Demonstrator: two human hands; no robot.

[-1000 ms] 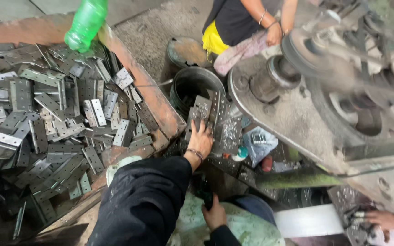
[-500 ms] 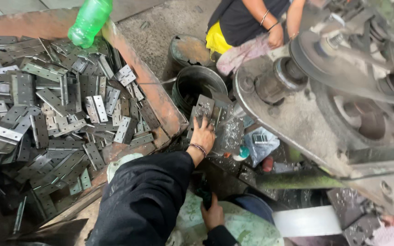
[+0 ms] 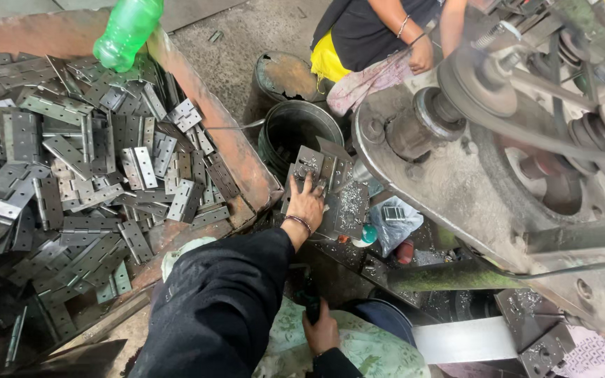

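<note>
While the left hand (image 3: 307, 204) presses hinge plates (image 3: 316, 166), the right hand (image 3: 321, 330) seemingly grips something.

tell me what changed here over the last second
Little changed. The left hand stayed pressed on the metal plates beside the bucket, fingers spread; its place in the picture shifts only a bit, which may be the camera. The right hand stayed low over the lap, gripping something dark. The hinges in the tray and the green bottle did not move.
</note>
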